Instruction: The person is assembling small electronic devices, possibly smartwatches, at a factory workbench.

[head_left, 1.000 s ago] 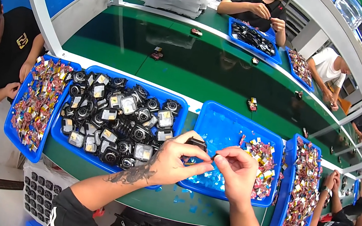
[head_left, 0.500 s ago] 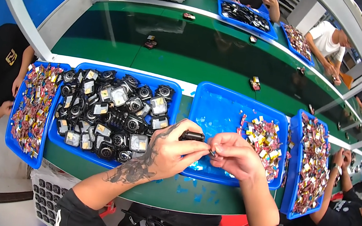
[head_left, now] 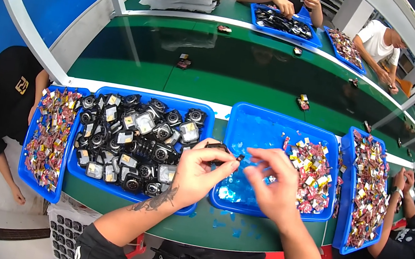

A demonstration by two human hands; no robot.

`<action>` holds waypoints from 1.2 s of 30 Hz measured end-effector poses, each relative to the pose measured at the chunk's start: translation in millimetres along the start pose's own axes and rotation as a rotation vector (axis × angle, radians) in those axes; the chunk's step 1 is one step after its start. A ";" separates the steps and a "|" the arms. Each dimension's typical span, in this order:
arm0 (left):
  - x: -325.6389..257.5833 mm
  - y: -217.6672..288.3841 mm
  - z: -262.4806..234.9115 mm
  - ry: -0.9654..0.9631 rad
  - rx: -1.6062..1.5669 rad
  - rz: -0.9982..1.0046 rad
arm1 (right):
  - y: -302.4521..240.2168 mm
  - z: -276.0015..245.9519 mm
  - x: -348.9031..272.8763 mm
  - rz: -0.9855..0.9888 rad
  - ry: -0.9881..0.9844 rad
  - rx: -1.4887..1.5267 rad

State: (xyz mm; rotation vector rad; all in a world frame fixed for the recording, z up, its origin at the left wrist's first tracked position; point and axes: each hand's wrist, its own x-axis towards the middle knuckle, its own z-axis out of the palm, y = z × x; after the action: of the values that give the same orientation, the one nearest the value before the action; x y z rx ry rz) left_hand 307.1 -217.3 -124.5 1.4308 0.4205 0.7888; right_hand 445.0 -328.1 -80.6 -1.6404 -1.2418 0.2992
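Observation:
My left hand [head_left: 192,178] is closed, pinching a dark smartwatch case [head_left: 220,147] between thumb and fingers; most of it is hidden by the hand. My right hand [head_left: 277,183] hovers just right of it with thumb and fingers apart and nothing visible in them. Both hands are over the near left part of a blue tray [head_left: 251,116]. Small reddish circuit parts [head_left: 311,167] with white and yellow patches are heaped on the right of that tray. Left of my hands, another blue tray [head_left: 160,100] holds many black smartwatch cases [head_left: 143,122].
Blue trays of circuit parts flank these at left [head_left: 49,138] and right [head_left: 365,193]. Blue film scraps [head_left: 226,226] lie on the green bench. Beyond a white rail, a green conveyor [head_left: 238,79] carries scattered parts [head_left: 304,102]. Co-workers sit on several sides.
My right hand has drawn away from the left, its fingers parting from their pinch. My left hand still holds the smartwatch case, now turned. The whole view has shifted slightly.

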 end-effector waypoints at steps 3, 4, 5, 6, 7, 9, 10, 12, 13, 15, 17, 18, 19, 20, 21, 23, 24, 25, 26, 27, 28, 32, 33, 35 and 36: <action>-3.8 0.8 -1.5 -0.077 0.023 -0.040 | 1.8 11.2 0.7 -0.051 0.012 0.133; -3.3 2.4 -1.2 -0.062 -0.030 -0.041 | 0.3 11.2 2.4 -0.099 0.027 0.097; -4.6 9.5 -3.7 -0.091 -0.113 -0.128 | 2.2 8.2 0.4 -0.097 0.031 0.093; -2.7 10.3 -9.0 -0.101 -0.113 -0.190 | 6.1 6.7 -0.3 -0.026 0.037 0.141; 0.3 9.0 -10.8 -0.105 -0.146 -0.177 | 8.0 5.1 -0.2 0.046 0.041 0.190; 2.0 3.3 -8.6 -0.100 -0.212 -0.143 | -1.7 -2.4 -1.6 0.058 -0.036 0.076; 2.4 7.5 -3.5 -0.080 -0.240 -0.127 | -4.0 -2.6 -1.6 0.021 -0.056 0.032; -1.2 6.3 -2.1 -0.146 -0.288 -0.176 | -7.7 0.5 -1.2 0.012 -0.095 0.053; -3.0 6.7 -0.8 -0.161 -0.287 -0.191 | -7.9 2.4 -1.3 0.004 -0.125 0.064; 0.3 8.4 -1.6 -0.200 -0.301 -0.170 | -5.0 6.5 5.4 -0.027 -0.096 -0.001; -2.8 11.4 -1.3 -0.202 -0.295 -0.185 | -3.8 13.8 2.4 -0.033 0.012 -0.002; -3.5 12.1 -0.1 -0.200 -0.295 -0.190 | -3.8 14.9 2.1 -0.029 0.010 0.001; -4.1 12.3 1.3 -0.206 -0.270 -0.153 | -4.5 15.4 1.7 -0.072 0.043 -0.039; -4.8 12.1 2.4 -0.211 -0.246 -0.115 | -5.3 15.3 1.2 -0.116 0.076 -0.079; -4.7 12.1 2.7 -0.210 -0.244 -0.116 | -6.3 14.4 0.3 -0.115 0.076 -0.076; -4.6 12.2 2.2 -0.208 -0.193 -0.090 | -8.6 12.4 -2.1 -0.015 0.017 -0.041; -4.9 13.0 2.3 -0.209 -0.192 -0.093 | -9.1 12.0 -2.6 -0.012 0.018 -0.039; -5.1 14.2 1.9 -0.215 -0.187 -0.119 | -9.6 12.1 -3.0 -0.004 0.030 -0.043; -5.1 14.8 1.4 -0.220 -0.182 -0.145 | -9.5 12.5 -3.2 0.004 0.041 -0.046; -5.7 14.0 0.2 -0.221 -0.184 -0.153 | -9.3 14.2 -4.0 0.011 0.041 -0.045; -5.4 13.1 -1.0 -0.232 -0.178 -0.142 | -8.7 15.8 -3.5 -0.009 0.049 -0.036; -5.8 16.6 0.1 -0.200 -0.268 -0.235 | -6.4 15.6 -1.0 -0.051 0.037 -0.054; -5.6 14.9 -0.4 -0.211 -0.235 -0.207 | -8.0 14.3 -0.6 -0.041 0.032 -0.055; -5.0 13.2 -0.2 -0.213 -0.231 -0.190 | -5.2 14.8 -0.6 -0.038 0.033 -0.034; -4.8 12.4 0.1 -0.212 -0.226 -0.164 | -3.6 15.1 -0.2 -0.045 0.032 -0.014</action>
State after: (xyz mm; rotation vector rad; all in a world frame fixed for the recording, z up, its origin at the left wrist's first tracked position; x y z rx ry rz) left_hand 301.1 -221.3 -113.4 1.2356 0.2721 0.5283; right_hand 432.5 -319.9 -84.6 -1.6204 -1.2574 0.2363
